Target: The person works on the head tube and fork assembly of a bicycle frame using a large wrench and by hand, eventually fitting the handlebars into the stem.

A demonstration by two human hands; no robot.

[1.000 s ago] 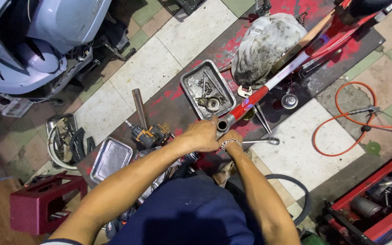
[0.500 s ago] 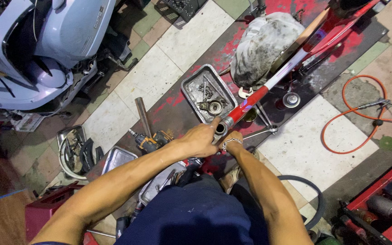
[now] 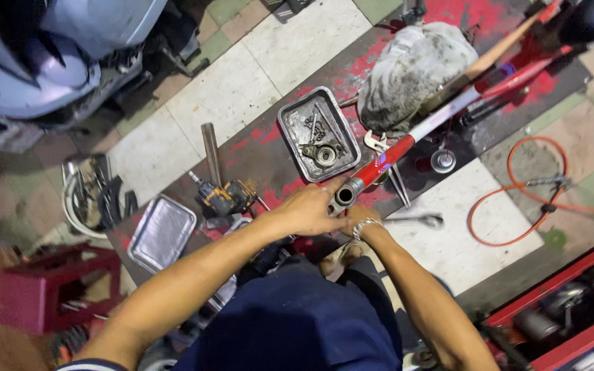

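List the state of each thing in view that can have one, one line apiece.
Left hand: closed around the near end of the red tube.
Right hand: under the tube end, mostly hidden.
Red tube: lying slanted, open end toward the person.
Metal tray: holding small parts.
Second tray: looks empty.
Cordless drill: lying on its side.
Orange hose: looped on the floor.
Rag: crumpled, dirty.
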